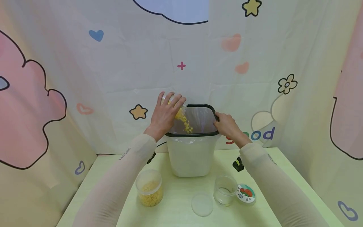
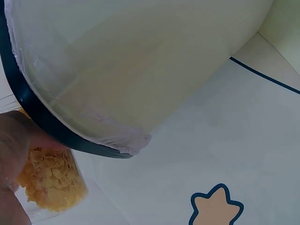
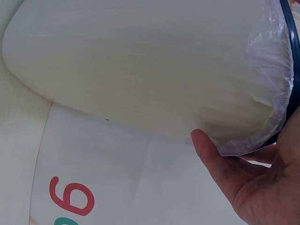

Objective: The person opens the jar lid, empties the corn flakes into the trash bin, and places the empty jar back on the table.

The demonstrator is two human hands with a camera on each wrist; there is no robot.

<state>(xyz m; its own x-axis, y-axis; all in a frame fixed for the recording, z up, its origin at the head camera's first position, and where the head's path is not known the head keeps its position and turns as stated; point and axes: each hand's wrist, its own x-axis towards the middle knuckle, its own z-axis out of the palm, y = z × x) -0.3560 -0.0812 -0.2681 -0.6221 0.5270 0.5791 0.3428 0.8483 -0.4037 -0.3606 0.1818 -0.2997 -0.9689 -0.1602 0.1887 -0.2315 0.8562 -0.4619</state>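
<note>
A white trash bin (image 1: 191, 157) with a black rim (image 1: 195, 135) and a clear plastic liner (image 1: 205, 118) stands at the back of the table. My left hand (image 1: 165, 116) grips a clear plastic jar (image 2: 77, 187), tipped over the bin's left side. From its mouth, small yellow flaky pieces (image 1: 187, 125) fall into the lined bin. Many yellow pieces (image 2: 51, 176) still show inside the jar in the left wrist view. At the opposite side, my right hand (image 1: 228, 126) holds the bin's rim, its thumb (image 3: 206, 145) along the outside by the liner's folded edge.
A clear jar (image 1: 150, 186) partly filled with yellow crumbs stands front left. Front right are another clear jar (image 1: 225, 189), a translucent round lid (image 1: 202, 205) and a lid with a red picture (image 1: 246, 193). A printed curtain (image 1: 181, 82) hangs behind the table (image 1: 175, 217).
</note>
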